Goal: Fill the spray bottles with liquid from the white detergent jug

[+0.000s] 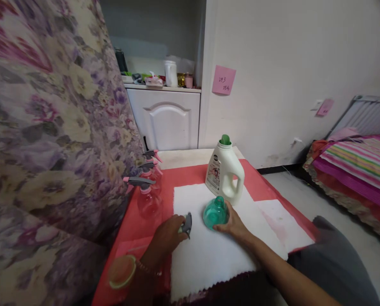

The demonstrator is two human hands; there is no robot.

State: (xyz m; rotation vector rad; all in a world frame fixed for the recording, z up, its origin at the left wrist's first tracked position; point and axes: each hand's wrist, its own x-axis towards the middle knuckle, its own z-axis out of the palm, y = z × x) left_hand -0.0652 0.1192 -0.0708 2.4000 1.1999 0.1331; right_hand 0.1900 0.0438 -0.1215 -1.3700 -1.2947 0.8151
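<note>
1. A big flowery curtain (55, 153) hangs along the left edge of the desk (256, 182), so there is little room on that side.
2. Near the front left corner of the desk is a round thing with a pale rim (122, 272).
3. Farther back, three pink spray bottles (149, 205) stand in a row, close to the left edge and the curtain.
4. The left hand (168, 234) pinches a gray spray top (187, 225) over the left part of the white cloth (205, 261).
5. A gap of white cloth lies between the two hands, and more of it reaches down to the zigzag front edge.
6. The round green bottle (212, 214) is near the middle of the cloth, neck up. I can't tell if it touches the cloth.
7. Just behind it stands a big white jug (221, 163), at the far right corner of the cloth.
8. The right hand (232, 223) curls around the right side of the green bottle and holds it.
9. A smaller white sheet with a pink stain (287, 225) reaches toward the right edge of the desk.
10. Past that edge, floor (290, 185) shows before the bed (358, 170).
</note>
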